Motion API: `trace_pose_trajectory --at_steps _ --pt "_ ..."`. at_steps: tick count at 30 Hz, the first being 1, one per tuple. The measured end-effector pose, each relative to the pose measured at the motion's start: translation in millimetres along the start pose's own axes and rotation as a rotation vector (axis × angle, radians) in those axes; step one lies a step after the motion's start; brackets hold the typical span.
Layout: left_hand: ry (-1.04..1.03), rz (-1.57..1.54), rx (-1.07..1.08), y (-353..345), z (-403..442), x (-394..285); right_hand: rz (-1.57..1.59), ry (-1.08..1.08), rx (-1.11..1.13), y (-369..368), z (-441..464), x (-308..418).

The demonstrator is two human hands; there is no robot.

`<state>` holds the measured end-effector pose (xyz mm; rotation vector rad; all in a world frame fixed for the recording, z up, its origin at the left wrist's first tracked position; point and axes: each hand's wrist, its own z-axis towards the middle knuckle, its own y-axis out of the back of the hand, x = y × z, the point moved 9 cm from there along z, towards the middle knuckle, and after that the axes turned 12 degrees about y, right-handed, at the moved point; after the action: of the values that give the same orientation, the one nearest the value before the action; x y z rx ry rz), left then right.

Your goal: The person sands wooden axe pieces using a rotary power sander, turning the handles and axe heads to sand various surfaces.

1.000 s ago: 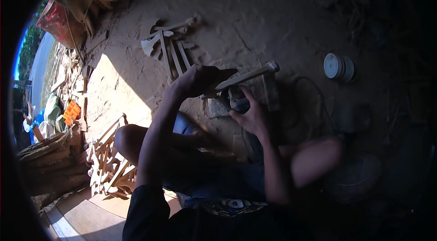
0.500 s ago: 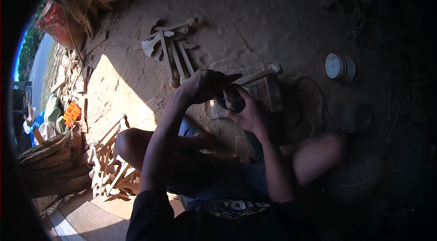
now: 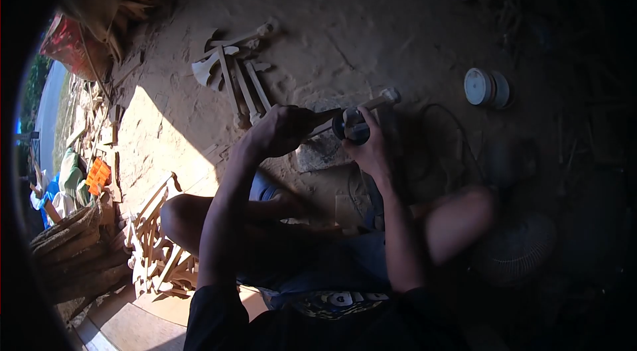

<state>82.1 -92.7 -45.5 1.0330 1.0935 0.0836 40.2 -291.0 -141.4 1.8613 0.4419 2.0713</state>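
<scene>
My left hand [image 3: 282, 131] is closed round one end of a long wooden piece [image 3: 379, 100], whose knobbed far end points to the upper right. Against the piece, my right hand [image 3: 369, 146] grips a dark round power tool [image 3: 350, 125], fingers curled over its body. The tool's working face is too dark to make out. Beneath both hands lies a pale block [image 3: 324, 152] on the ground. Several carved wooden pieces [image 3: 244, 89] rest on the dirt beyond my left hand.
A white round container [image 3: 479, 87] stands at the right, near a dark cable [image 3: 458, 127]. Wood offcuts [image 3: 156, 245] are heaped beside my left knee. A fan-like round guard [image 3: 524, 248] sits at the lower right. An orange object [image 3: 98, 176] and sacks are at the far left.
The tool and my right hand have moved up and to the right along the wooden piece. My left hand still holds its end. The whole view has shifted slightly.
</scene>
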Motion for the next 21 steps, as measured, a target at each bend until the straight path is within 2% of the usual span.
trace_pose_trajectory --at_steps 1,3,6,8,11,13,14,15,18,19,21 --pt "-0.020 0.016 0.003 -0.8 -1.2 1.1 0.049 -0.048 0.035 6.0 6.9 -3.4" --pt "-0.065 0.046 0.006 -1.6 -0.8 1.2 0.003 -0.042 -0.041 22.4 15.0 -15.2" --pt "0.022 0.013 0.018 -0.3 1.9 3.9 0.007 -0.002 -0.164 43.5 22.4 -45.5" --pt "0.008 0.107 0.007 -0.1 4.1 -2.9 0.091 0.000 -0.229 50.6 24.3 -57.5" --pt "0.013 0.317 0.016 -0.2 7.0 -3.0 0.037 0.049 -0.150 41.8 14.0 -38.2" --pt "0.016 0.357 0.021 1.9 11.5 -3.9 0.264 0.004 -0.031 13.0 -0.6 -5.1" --pt "0.016 0.318 0.021 7.9 12.8 -6.3 0.116 0.065 0.040 -0.1 -10.5 -3.9" --pt "0.016 0.278 0.023 11.8 13.7 -8.8 0.067 -0.116 0.200 -1.8 -17.3 32.9" --pt "0.099 0.189 0.002 16.5 17.1 -10.1 0.097 -0.082 0.220 -21.4 -28.6 36.4" --pt "0.211 0.134 0.038 19.2 18.4 -14.5 0.051 -0.097 0.221 -16.4 -26.8 37.9" --pt "0.121 0.245 0.056 12.4 17.3 -14.3 0.033 -0.088 0.115 -2.6 -19.7 17.8"
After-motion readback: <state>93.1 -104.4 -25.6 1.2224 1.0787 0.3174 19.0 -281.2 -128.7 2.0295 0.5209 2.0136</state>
